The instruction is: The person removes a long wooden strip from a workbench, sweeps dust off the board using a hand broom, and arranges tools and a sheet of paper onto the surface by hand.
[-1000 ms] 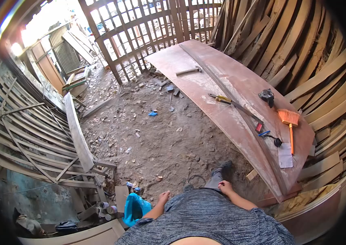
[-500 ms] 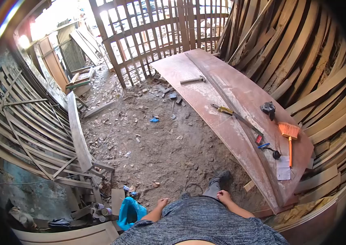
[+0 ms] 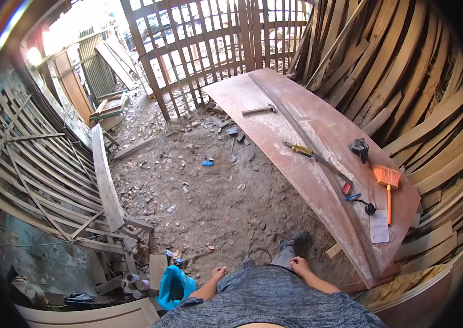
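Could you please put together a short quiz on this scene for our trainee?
1. True or false: the orange brush lies on the reddish board.
2. Multiple choice: what colour is the open bag near the person's left hand?
A. Red
B. Blue
C. Green
3. Short answer: which tool on the reddish board lies nearest the slatted barrier?

Key:
1. True.
2. B, blue.
3. The hammer.
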Available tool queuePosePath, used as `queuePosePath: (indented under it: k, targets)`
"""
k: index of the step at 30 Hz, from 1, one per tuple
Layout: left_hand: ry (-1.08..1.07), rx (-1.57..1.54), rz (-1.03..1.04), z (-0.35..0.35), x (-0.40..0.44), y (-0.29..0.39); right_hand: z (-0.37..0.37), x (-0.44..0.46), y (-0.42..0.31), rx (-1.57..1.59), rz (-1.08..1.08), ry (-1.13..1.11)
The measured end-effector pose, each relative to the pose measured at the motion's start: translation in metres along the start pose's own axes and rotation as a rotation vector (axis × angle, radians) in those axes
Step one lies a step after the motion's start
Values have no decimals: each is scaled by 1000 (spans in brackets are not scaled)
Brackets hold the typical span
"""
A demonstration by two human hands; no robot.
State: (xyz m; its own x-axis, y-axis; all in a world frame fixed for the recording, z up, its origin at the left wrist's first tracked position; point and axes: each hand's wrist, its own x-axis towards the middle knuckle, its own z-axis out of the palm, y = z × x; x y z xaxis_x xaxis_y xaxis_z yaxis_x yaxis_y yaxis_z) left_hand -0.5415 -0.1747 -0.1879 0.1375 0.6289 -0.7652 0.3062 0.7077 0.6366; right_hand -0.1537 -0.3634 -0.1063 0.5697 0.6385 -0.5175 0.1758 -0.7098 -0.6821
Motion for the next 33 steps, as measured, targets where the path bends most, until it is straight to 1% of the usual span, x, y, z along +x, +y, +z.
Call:
queuePosePath:
  k: [2,4,7,8,11,12,14,16,17,20,23,26,33]
  targets:
    - [-32,67,-49,2,4,4,6,8,14,-48,-33,24]
    - [-63,98,-83,2,1,11,6,6,13,-14,-12,11]
    - [-62,123,-70,4,-7,14,2,4,11,24,13,6]
    - [-44,-31,29,5,-10,11,2,2,10,21,17,6]
    - [-46,11,61,3,-30,21,1,1,9,38,26,6]
    - [-64,-9,44,2,-30,20,1,0,10,48,29,6]
    - [-99,-51,12,-3,-10,1,3,2,14,58,23,6]
    - [-61,62,26,-4,5,-8,3,1,12,62,7,4]
    - [-43,119,34,-5,7,-10,1,-3,7,59,-6,3]
    - [-57,31,16,-3,8,-13,-3,-9,-2,31,-12,4]
    - [-39,-57,-59,-2,8,-12,-4,-9,-5,11,-1,0]
    - [-29,4,-49,0,12,-8,-8,-13,-14,4,0,-4]
    - [-35,95,-48,-1,14,-10,-3,-4,-1,30,-3,-30]
